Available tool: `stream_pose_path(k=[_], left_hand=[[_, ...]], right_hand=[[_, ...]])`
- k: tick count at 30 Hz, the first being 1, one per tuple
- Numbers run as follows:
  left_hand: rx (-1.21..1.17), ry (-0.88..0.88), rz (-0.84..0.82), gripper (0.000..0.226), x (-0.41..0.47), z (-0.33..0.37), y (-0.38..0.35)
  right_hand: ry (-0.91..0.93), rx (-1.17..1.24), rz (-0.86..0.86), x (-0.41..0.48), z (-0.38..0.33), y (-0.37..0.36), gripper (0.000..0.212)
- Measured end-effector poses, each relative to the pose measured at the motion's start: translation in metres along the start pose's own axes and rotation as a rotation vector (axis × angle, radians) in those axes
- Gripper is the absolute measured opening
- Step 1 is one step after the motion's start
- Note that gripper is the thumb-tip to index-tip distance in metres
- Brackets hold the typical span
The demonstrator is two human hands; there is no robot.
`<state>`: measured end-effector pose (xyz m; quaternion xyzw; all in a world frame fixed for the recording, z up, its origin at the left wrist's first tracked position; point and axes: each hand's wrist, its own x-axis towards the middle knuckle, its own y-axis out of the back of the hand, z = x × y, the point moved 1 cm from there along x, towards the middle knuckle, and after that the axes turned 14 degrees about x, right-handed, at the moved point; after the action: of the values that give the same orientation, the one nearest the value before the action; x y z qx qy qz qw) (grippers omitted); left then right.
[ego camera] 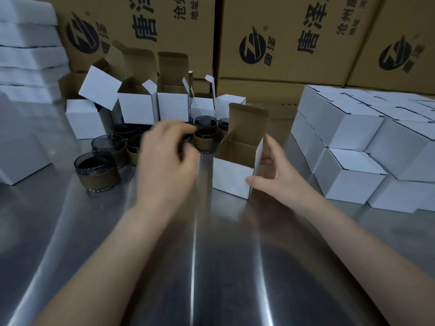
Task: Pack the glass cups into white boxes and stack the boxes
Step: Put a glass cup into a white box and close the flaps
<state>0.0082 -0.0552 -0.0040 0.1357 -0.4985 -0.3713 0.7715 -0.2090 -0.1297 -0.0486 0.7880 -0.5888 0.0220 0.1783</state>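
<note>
An open white box (231, 177) stood on the steel table (211, 267), its brown-lined lid flap raised at the back. The right hand (275, 175) gripped the box's right-hand corner, thumb against the front face and fingers spread along the side wall. Just left of the box, the left hand (164, 156) was blurred, fingers curled over a cluster of glass cups (131, 142); whether they gripped one I could not tell. The cups, smoky glass with brown sleeves, stood left of and behind the box, the nearest cup (95, 170) farthest left. Behind the cups stood a row of empty white boxes (138, 107) with flaps up. Right of the open box lay stacked closed white boxes (367, 147). Brown printed cartons (282, 43) rose behind everything.
</note>
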Motion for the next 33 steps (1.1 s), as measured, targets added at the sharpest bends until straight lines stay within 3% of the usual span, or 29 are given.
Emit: stream_pose_path(k=[7, 13, 20, 25, 29, 33], left_hand=[[0.374, 0.504, 0.064, 0.040, 0.026, -0.068, 0.024], [0.424, 0.703, -0.185, 0.064, 0.023, -0.093, 0.017], [0.387, 0.698, -0.157, 0.061, 0.022, -0.105, 0.015], [0.332, 0.656, -0.065, 0.066, 0.022, -0.104, 0.016], [0.275, 0.567, 0.055, 0.073, 0.024, -0.092, 0.018], [0.161, 0.395, 0.175, 0.074, 0.024, -0.070, 0.019]], right_hand=[[-0.008, 0.066, -0.038, -0.004, -0.003, 0.007, 0.095], [-0.001, 0.089, -0.045, -0.002, -0.003, 0.010, 0.093], [0.052, 0.092, -0.034, -0.001, -0.003, 0.012, 0.080], [0.077, 0.064, -0.051, -0.005, -0.010, 0.010, 0.082], [0.113, 0.025, -0.068, -0.009, -0.018, 0.007, 0.087], [0.120, -0.034, -0.078, -0.011, -0.023, 0.006, 0.073]])
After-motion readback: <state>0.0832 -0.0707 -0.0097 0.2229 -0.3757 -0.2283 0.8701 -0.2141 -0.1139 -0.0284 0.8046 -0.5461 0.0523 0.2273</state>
